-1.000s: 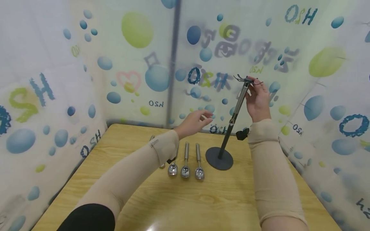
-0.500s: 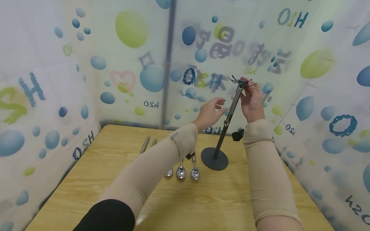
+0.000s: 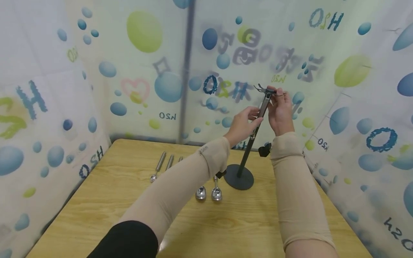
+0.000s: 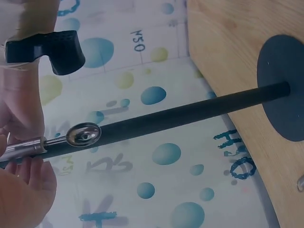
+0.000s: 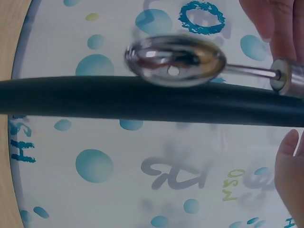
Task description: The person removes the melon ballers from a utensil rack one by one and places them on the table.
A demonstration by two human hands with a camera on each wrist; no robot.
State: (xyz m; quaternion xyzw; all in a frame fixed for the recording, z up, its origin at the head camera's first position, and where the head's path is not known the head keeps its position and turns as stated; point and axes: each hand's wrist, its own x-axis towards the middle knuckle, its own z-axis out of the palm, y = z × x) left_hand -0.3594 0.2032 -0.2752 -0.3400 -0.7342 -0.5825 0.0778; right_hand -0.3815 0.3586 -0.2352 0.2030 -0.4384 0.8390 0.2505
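Observation:
A dark utensil stand (image 3: 246, 156) with a round base and prongs on top stands on the table. One steel scoop (image 5: 175, 61) hangs along its pole, its small oval bowl lying close against the post. My right hand (image 3: 281, 114) is up at the prongs, thumb and fingertips pinching the hooks on the right side. My left hand (image 3: 242, 125) has its thumb and fingers at the tubular handle (image 4: 23, 149) of the hanging scoop. The fingertips there are partly hidden in the head view. Below lie several more scoops (image 3: 217, 194), some of them partly covered by my left forearm.
The light wooden table (image 3: 180, 229) runs up to curtains (image 3: 148, 64) printed with bubbles and letters at the back and sides. The stand's base (image 3: 239, 177) is near the table's back, right of the loose scoops. A black wrist camera (image 4: 64, 51) sits on my right wrist.
My left hand has moved right, across the table scoops, to the handle of the hanging scoop. My right hand has stayed at the prongs. The head view has shifted slightly.

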